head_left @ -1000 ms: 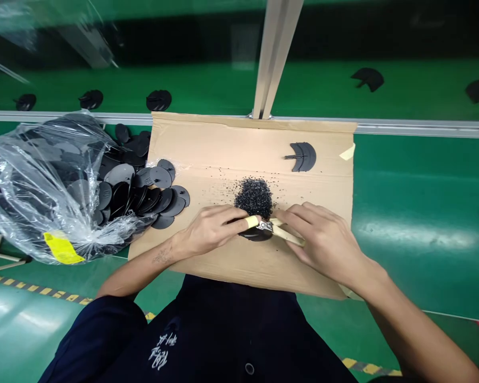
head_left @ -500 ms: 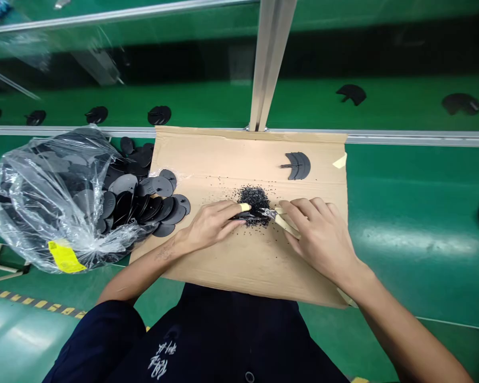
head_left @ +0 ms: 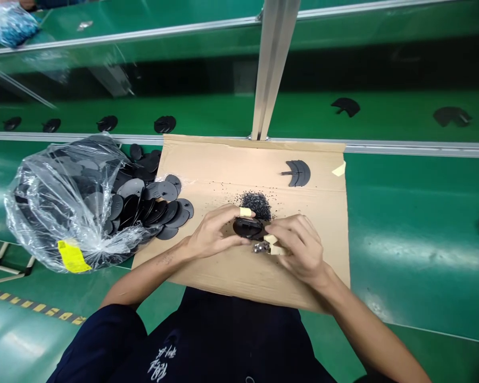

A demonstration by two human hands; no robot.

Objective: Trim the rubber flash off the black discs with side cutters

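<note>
My left hand [head_left: 215,232] grips a round black plastic disc [head_left: 247,227] between thumb and fingers, its ribbed face turned up. Yellow tape wraps one fingertip. Closed around a pair of cutting pliers [head_left: 272,246] with cream handles, my right hand [head_left: 299,244] is just right of the disc. Its fingertips are close to the disc's right edge; whether they touch is unclear. The pliers' metal jaws point left, below the disc. Beyond the hands lies a heap of small black clippings [head_left: 256,205]. Underneath is a cardboard sheet [head_left: 223,271].
A clear plastic bag [head_left: 59,197] full of black discs lies at left, several loose discs [head_left: 179,215] spilling onto the cardboard. A crescent-shaped black part [head_left: 298,173] rests at the cardboard's upper right. Behind a metal rail, several black parts [head_left: 165,124] sit near an upright post [head_left: 272,69].
The disc has tilted so its face shows. The pliers have moved from the disc's edge down toward me and turned, with my right hand drawn in left.
</note>
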